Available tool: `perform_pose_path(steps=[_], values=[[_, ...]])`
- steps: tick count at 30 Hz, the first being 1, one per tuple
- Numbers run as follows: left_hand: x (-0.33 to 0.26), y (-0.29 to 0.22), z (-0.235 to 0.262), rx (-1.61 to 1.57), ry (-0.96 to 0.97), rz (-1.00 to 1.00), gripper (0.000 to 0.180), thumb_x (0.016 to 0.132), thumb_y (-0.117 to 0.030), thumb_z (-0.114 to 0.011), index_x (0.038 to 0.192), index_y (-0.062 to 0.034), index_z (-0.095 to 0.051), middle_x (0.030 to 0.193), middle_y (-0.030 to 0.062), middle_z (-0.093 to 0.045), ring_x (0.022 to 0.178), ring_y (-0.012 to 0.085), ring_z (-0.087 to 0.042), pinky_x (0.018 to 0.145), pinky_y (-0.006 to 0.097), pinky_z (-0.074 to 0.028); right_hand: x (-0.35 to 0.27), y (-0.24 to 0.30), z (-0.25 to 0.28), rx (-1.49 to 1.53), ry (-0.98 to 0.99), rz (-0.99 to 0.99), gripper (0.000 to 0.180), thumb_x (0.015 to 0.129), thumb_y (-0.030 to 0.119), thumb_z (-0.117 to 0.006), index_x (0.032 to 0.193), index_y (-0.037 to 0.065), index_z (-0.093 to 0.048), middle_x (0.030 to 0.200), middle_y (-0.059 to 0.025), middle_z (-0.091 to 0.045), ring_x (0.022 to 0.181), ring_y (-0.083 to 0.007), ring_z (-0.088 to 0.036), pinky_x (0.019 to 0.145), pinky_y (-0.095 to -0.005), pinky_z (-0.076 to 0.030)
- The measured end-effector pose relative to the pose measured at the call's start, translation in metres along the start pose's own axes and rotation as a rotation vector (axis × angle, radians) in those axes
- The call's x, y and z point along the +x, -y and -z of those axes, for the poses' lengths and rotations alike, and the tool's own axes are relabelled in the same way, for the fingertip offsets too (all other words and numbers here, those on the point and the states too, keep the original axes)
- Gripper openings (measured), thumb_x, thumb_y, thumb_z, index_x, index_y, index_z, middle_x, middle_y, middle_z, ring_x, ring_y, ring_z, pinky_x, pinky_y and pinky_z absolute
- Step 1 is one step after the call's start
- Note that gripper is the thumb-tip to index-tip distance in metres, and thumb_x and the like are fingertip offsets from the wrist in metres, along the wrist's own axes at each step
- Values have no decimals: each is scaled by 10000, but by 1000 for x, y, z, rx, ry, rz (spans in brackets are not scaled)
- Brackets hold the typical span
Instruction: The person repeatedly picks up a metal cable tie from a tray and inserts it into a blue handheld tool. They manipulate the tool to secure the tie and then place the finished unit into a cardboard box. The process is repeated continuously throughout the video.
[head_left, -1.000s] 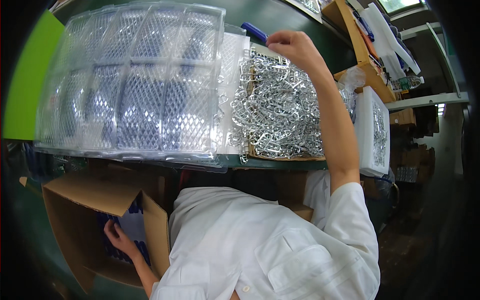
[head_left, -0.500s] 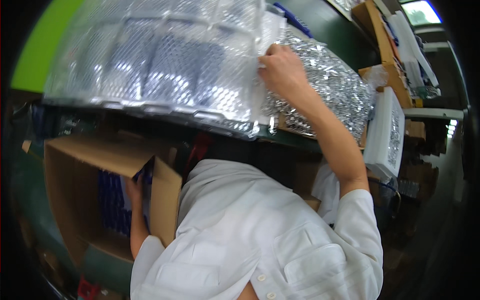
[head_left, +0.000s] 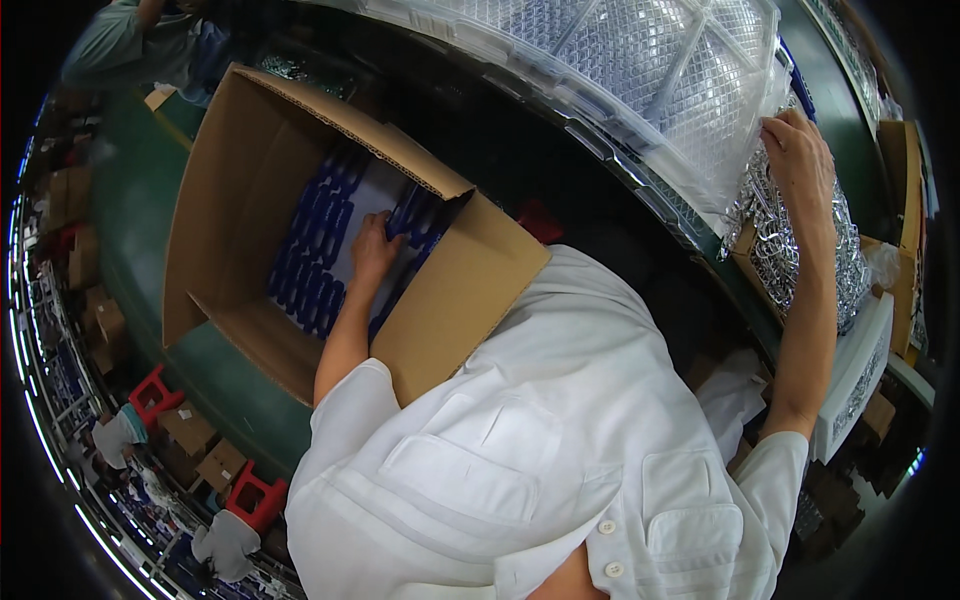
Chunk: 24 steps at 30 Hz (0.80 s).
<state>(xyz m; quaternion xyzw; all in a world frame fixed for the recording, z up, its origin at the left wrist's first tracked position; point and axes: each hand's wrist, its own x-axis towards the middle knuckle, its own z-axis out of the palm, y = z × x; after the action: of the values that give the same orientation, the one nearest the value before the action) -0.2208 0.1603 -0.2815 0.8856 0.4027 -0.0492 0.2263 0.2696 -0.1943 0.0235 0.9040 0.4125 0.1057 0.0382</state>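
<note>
A cardboard box [head_left: 455,300] gapes toward me on the left, holding rows of slim blue objects [head_left: 305,240] on a white sheet. My left hand [head_left: 372,250] is inside it, thumb and fingers apart, touching the blue pieces beside the near flap; it grips nothing that I can see. At the upper right, my right hand [head_left: 800,150] pinches the edge of a clear plastic tray [head_left: 640,60] with moulded compartments, the uppermost of a stack. Its fingertips are partly hidden. Just below that hand lies a heap of shiny silver metal pieces [head_left: 790,240].
A white container [head_left: 850,380] stands by the metal pieces, near my right forearm. Red stools [head_left: 255,497] and other cartons [head_left: 188,428] are on the green floor at the lower left. Another person's sleeve [head_left: 125,50] shows at the upper left.
My view has swung left, bringing the box closer to the middle. My left hand, earlier partly behind the flap, now shows among the blue pieces. My right hand stays at the tray's edge.
</note>
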Motion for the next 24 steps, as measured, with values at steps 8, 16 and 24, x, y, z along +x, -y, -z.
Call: perform_pose_path(steps=[8,16,24], values=[[2,14,-6,2,-126,-58,621,864,-236,-804,1392,5,-583,1306,219,-649,1177,407,-665,941,493,-559,-5,-8,7,-172,-41,-70,208,1005,185,-664,1175,125,-768,1113,-43,-737,1053,-290,-702,932,-414,-552],[-15,29,17,118,14,90,518,988,-108,-586,1497,-39,-518,1527,228,-535,1286,436,-607,1020,478,-531,-57,-45,45,711,-127,-438,357,990,200,-668,1309,51,-724,1063,-63,-738,977,-148,-700,860,-328,-546],[52,73,10,552,68,-663,570,950,-92,-506,1517,-131,-555,1577,164,-485,1505,376,-412,1226,571,-335,-120,2,83,1582,104,-579,483,953,70,-709,1419,-31,-636,1038,-91,-731,873,-147,-732,801,-265,-587]])
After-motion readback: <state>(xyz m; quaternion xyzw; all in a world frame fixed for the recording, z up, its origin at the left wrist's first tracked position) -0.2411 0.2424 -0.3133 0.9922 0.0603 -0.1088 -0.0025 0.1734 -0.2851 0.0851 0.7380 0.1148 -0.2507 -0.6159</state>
